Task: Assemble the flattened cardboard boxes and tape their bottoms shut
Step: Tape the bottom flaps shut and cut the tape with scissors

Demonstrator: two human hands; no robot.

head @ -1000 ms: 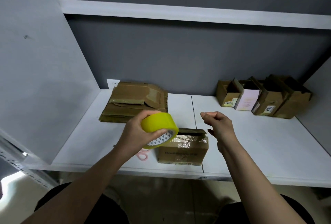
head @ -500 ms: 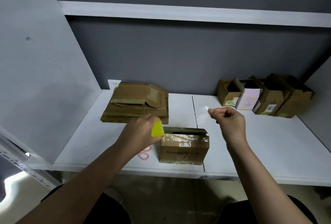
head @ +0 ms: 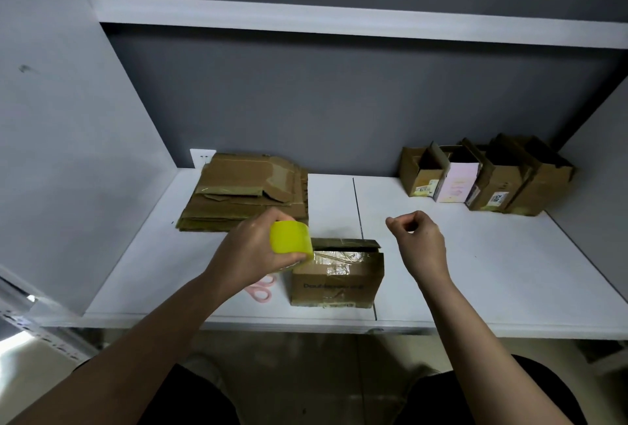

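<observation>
A small assembled cardboard box [head: 339, 285] stands near the front edge of the white shelf [head: 492, 271], with shiny clear tape across its top face. My left hand [head: 248, 254] grips a yellow tape roll [head: 290, 237] just above the box's left end. My right hand [head: 419, 244] hovers right of the box, thumb and forefinger pinched together, apparently on the end of a faint clear tape strip. A stack of flattened cardboard boxes [head: 238, 193] lies at the back left.
Several assembled boxes [head: 486, 180] stand in a row at the back right. Pink scissors [head: 261, 290] lie on the shelf left of the box, partly under my left wrist. Grey walls close in the left, back and right; a shelf board runs overhead.
My left hand has lowered and turned the tape roll down to the box's left end. My right hand has moved right and away from the roll, staying pinched.
</observation>
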